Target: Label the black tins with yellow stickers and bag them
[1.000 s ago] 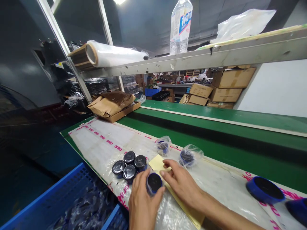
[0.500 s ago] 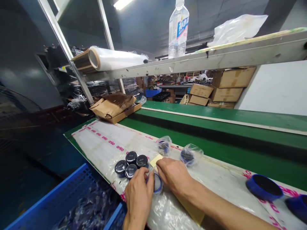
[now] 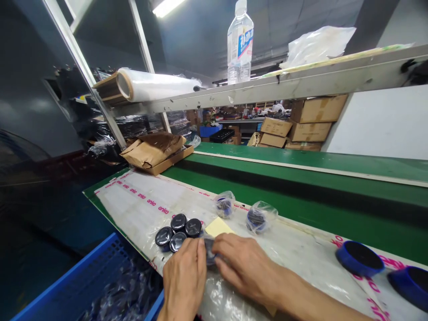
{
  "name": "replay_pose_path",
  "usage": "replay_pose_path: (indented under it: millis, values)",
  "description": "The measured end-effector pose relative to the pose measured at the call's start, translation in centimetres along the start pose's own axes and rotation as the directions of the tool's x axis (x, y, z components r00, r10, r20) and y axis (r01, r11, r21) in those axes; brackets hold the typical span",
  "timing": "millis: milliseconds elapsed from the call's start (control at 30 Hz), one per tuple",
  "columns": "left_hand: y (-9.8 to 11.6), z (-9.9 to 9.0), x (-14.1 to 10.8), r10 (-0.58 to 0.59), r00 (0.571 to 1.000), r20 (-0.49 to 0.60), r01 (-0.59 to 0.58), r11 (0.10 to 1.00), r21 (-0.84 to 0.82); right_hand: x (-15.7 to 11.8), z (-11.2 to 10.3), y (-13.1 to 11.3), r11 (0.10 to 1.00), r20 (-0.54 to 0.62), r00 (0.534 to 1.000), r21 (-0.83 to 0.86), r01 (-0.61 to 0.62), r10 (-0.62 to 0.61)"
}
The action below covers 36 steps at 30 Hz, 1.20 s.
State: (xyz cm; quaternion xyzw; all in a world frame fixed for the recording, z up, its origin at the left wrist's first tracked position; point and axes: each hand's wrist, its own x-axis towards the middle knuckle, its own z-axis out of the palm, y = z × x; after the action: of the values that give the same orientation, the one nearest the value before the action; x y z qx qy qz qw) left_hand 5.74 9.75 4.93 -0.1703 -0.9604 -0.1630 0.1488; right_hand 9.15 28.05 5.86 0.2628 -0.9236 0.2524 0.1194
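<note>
A round, dark, blue-edged piece (image 3: 210,250) in thin clear plastic lies between my two hands, partly covered by fingers. My left hand (image 3: 187,273) is closed, its fingertips pressed on the piece's left side. From the other side, the bent fingers of my right hand (image 3: 243,263) grip the same piece. Just left of my hands sits a cluster of round black-topped pieces (image 3: 178,221), several of them touching. A yellow paper slip (image 3: 219,227) lies beyond my right fingers. Farther back are two blue pieces in clear bags, one bagged piece (image 3: 224,206) left of the other bagged piece (image 3: 257,219).
Two larger blue-and-black round pieces (image 3: 359,259) stand at the right. A blue crate (image 3: 70,278) of bagged items is at lower left. Behind runs a green surface (image 3: 284,191); above it, a metal shelf (image 3: 214,99) carries a plastic roll (image 3: 160,84) and a bottle (image 3: 240,44).
The piece between my hands showed a pale, blue-rimmed opening; now a dark surface shows. My right fingers have moved nearer the body, uncovering more of the yellow slip. The view has shifted slightly.
</note>
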Motion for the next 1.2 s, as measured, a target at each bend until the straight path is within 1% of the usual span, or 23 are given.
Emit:
replay_pose_path:
  millis: [67, 100, 167, 200, 267, 333, 367, 400, 433, 467, 500, 567, 600, 633, 667, 700, 767, 800, 833, 933, 1000, 1067, 1200]
  values:
    - [-0.6, 0.1, -0.1, -0.027, 1.0, -0.006, 0.026, 0.995, -0.093, 0.2, 0.5, -0.5, 1.0, 0.103, 0.995, -0.016, 0.012, -0.01]
    - [-0.9, 0.2, -0.1, -0.038, 0.999, -0.003, 0.037, 0.987, -0.154, 0.3, 0.7, -0.6, 0.999, 0.132, 0.991, -0.052, 0.009, -0.002]
    - [-1.7, 0.4, -0.5, -0.045, 0.999, 0.018, 0.049, 0.954, -0.296, 0.7, 1.1, -0.6, 0.995, 0.149, 0.989, -0.104, -0.008, 0.024]
    - [-2.1, 0.6, -0.8, -0.043, 0.998, 0.042, 0.055, 0.926, -0.372, 0.8, 1.2, -0.6, 0.995, 0.141, 0.989, -0.096, -0.031, 0.044]
    - [-2.8, 1.5, -1.6, -0.039, 0.993, 0.11, 0.091, 0.853, -0.513, 0.9, 1.2, -0.5, 0.996, 0.109, 0.99, -0.003, -0.094, 0.094]
    - [-3.4, 2.9, -2.3, -0.022, 0.984, 0.174, 0.127, 0.776, -0.617, 0.6, 0.9, -0.4, 0.98, 0.089, 0.986, 0.133, -0.15, 0.139]
    - [-3.6, 3.7, -2.5, -0.016, 0.982, 0.19, 0.137, 0.75, -0.647, 0.4, 0.6, -0.3, 0.966, 0.081, 0.984, 0.192, -0.172, 0.159]
    - [-3.8, 4.6, -2.6, -0.01, 0.983, 0.185, 0.132, 0.74, -0.659, 0.2, 0.1, -0.2, 0.953, 0.072, 0.982, 0.239, -0.187, 0.174]
    - [-3.8, 5.4, -2.7, -0.002, 0.987, 0.163, 0.109, 0.75, -0.652, -0.1, -0.5, 0.1, 0.944, 0.048, 0.981, 0.267, -0.195, 0.189]
    - [-3.9, 6.2, -2.6, 0.005, 0.992, 0.126, 0.076, 0.777, -0.625, -0.4, -1.3, 0.5, 0.944, -0.003, 0.979, 0.264, -0.198, 0.206]
    - [-3.8, 6.7, -2.5, 0.006, 0.997, 0.079, 0.041, 0.813, -0.581, -0.7, -2.3, 1.1, 0.953, -0.078, 0.972, 0.227, -0.199, 0.222]
    - [-3.3, 7.3, -2.2, 0.026, 0.999, -0.021, -0.033, 0.881, -0.472, -1.3, -4.3, 2.9, 0.974, -0.249, 0.941, 0.057, -0.221, 0.228]
    - [-3.0, 7.4, -2.1, 0.039, 0.997, -0.068, -0.065, 0.9, -0.43, -1.6, -5.1, 4.0, 0.968, -0.302, 0.927, -0.047, -0.246, 0.221]
    - [-2.5, 7.4, -2.0, 0.049, 0.993, -0.107, -0.089, 0.909, -0.406, -1.8, -5.8, 5.2, 0.949, -0.318, 0.92, -0.135, -0.285, 0.231]
    - [-2.0, 7.3, -1.8, 0.057, 0.988, -0.14, -0.11, 0.91, -0.399, -2.1, -6.2, 6.4, 0.917, -0.311, 0.908, -0.192, -0.349, 0.28]
    - [-1.5, 7.2, -1.7, 0.062, 0.983, -0.17, -0.127, 0.906, -0.404, -2.3, -6.3, 7.6, 0.885, -0.283, 0.893, -0.213, -0.415, 0.351]
    - [-0.5, 7.2, -1.3, 0.048, 0.978, -0.203, -0.134, 0.89, -0.435, -2.7, -5.8, 9.5, 0.833, -0.232, 0.849, -0.191, -0.519, 0.475]
    - [-0.1, 7.2, -1.2, 0.034, 0.979, -0.202, -0.124, 0.882, -0.454, -2.8, -5.4, 10.2, 0.824, -0.211, 0.836, -0.163, -0.542, 0.507]
    - [0.3, 7.2, -1.0, 0.016, 0.981, -0.194, -0.109, 0.873, -0.476, -2.9, -4.9, 10.7, 0.827, -0.198, 0.832, -0.133, -0.547, 0.518]
    - [1.1, 7.6, -0.6, -0.041, 0.98, -0.193, -0.071, 0.84, -0.538, -3.1, -3.9, 11.4, 0.86, -0.178, 0.852, -0.054, -0.508, 0.492]
    - [1.4, 7.8, -0.3, -0.061, 0.97, -0.234, -0.083, 0.824, -0.56, -3.1, -3.9, 11.2, 0.881, -0.169, 0.869, -0.006, -0.473, 0.465]
    - [1.8, 8.0, 0.0, -0.065, 0.96, -0.273, -0.105, 0.818, -0.565, -3.0, -4.3, 10.6, 0.899, -0.169, 0.884, 0.026, -0.438, 0.435]
    - [2.1, 7.8, 0.2, -0.061, 0.952, -0.3, -0.129, 0.809, -0.573, -2.3, -5.3, 8.3, 0.924, -0.214, 0.901, 0.146, -0.352, 0.377]
